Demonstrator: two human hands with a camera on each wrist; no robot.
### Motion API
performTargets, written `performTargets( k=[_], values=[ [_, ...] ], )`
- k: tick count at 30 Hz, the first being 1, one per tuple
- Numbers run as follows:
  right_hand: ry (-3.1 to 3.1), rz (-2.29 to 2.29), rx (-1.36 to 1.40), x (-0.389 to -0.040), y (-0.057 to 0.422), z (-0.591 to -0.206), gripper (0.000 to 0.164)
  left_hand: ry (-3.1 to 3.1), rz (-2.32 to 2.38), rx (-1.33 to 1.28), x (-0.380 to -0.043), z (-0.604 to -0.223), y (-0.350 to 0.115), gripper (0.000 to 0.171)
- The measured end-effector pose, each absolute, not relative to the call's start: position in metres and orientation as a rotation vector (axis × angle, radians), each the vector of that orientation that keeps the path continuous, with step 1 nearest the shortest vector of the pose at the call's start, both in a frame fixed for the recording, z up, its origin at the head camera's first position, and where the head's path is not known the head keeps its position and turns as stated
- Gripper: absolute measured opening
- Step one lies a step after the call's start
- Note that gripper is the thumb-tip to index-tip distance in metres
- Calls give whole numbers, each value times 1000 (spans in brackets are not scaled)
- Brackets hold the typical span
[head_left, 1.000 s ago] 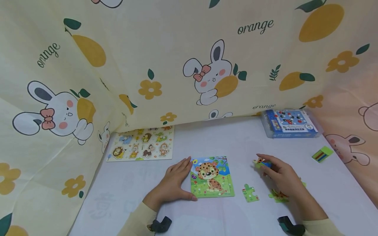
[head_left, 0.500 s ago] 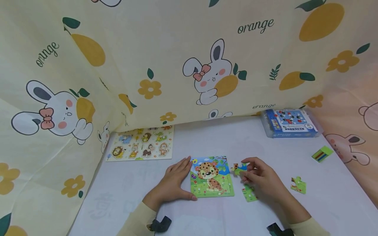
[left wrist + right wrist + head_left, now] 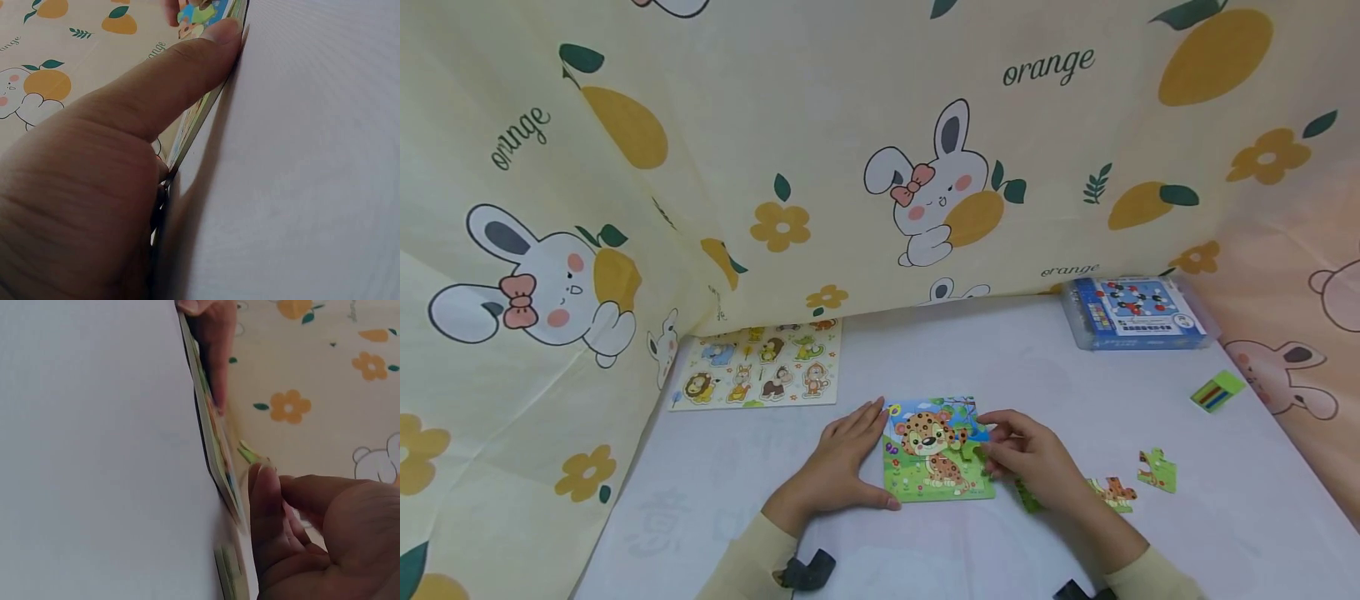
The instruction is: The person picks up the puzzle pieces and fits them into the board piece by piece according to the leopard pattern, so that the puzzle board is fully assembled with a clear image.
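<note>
A square jigsaw puzzle [image 3: 917,483] with a cartoon leopard lies in the middle of the table. My left hand [image 3: 838,471] rests along its left side, fingers at the upper edge and thumb at the lower left corner. Over the puzzle's right side, my right hand [image 3: 1030,454] pinches a jigsaw piece [image 3: 972,448] between thumb and fingertips. The right wrist view shows that piece [image 3: 250,454] raised above the board's face. Partly behind the right hand lies a green jigsaw piece [image 3: 1027,497]. Farther right are a brown and green piece [image 3: 1117,493] and another green one [image 3: 1157,470].
An animal picture board [image 3: 760,379] lies at the back left, partly under the hanging cloth [image 3: 820,167]. At the back right stands a clear case with a blue label [image 3: 1138,312]. A small green striped box [image 3: 1217,392] sits near the table's right edge.
My right hand has moved left with the jigsaw piece, from over the loose pieces to the puzzle's right side. The loose pieces at right are now uncovered. My left hand has stayed put.
</note>
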State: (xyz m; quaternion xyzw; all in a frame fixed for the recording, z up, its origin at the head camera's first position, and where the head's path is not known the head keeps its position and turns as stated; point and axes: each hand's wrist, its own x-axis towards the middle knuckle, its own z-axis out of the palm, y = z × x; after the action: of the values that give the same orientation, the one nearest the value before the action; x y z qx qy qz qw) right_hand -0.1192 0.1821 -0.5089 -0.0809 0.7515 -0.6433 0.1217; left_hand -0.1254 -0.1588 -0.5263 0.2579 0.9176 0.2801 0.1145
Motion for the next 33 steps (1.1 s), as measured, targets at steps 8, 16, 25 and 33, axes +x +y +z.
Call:
performTargets(
  k=[8, 16, 25, 33],
  values=[
    [2187, -1872, -173, -121, 163, -513, 39, 2696, 821, 755, -125, -525, -159, 136],
    [2290, -1781, -159, -121, 157, -510, 42, 2697, 824, 753, -125, -527, -159, 136],
    [2508, -1681, -158, -120, 167, -504, 30, 2691, 829, 751, -127, -529, -159, 137],
    [2412, -1780, -233, -120, 172, -502, 34, 2683, 831, 748, -126, -528, -159, 137]
  ],
)
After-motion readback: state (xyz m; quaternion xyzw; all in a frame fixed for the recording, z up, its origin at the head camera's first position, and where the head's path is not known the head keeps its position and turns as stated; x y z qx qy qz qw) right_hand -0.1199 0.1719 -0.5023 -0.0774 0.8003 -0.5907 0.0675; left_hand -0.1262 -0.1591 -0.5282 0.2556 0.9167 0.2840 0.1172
